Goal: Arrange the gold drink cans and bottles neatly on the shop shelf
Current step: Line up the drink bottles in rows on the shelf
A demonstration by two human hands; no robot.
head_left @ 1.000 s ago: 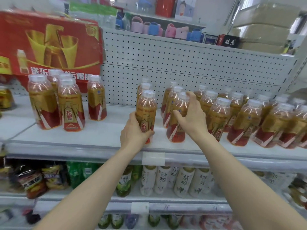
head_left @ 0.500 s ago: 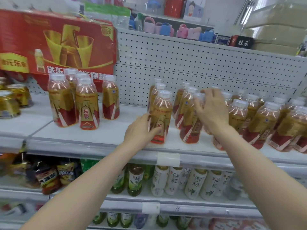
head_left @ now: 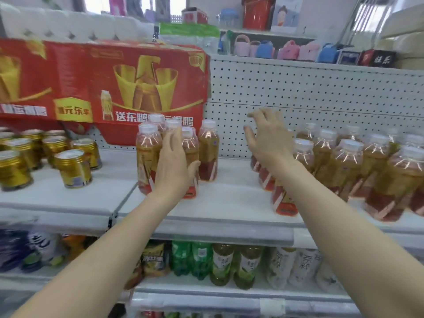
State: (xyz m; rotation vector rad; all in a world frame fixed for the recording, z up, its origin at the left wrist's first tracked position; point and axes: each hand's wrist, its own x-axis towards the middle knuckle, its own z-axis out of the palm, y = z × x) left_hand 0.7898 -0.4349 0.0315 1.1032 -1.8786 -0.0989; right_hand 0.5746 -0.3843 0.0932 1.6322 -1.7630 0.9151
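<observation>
Several gold cans [head_left: 73,169] stand loosely at the left of the white shelf [head_left: 220,200]. A small cluster of gold-and-red drink bottles [head_left: 207,154] stands mid-shelf. My left hand [head_left: 174,167] rests against the cluster's front bottles with straight fingers, its thumb out to the right. A larger group of the same bottles [head_left: 344,164] fills the right side in leaning rows. My right hand [head_left: 269,140] hovers with spread fingers over that group's left end and holds nothing. My forearm hides part of the bottles there.
A big red carton [head_left: 110,88] stands behind the cans and the small cluster. A bare stretch of shelf lies between the two bottle groups. A pegboard back panel [head_left: 309,92] closes the rear. The lower shelf holds green and white tea bottles [head_left: 231,265].
Both hands have let go of the front bottles of the right group. My left hand moved left to the small cluster, my right hand lifted and spread. The view swung left, showing the cans.
</observation>
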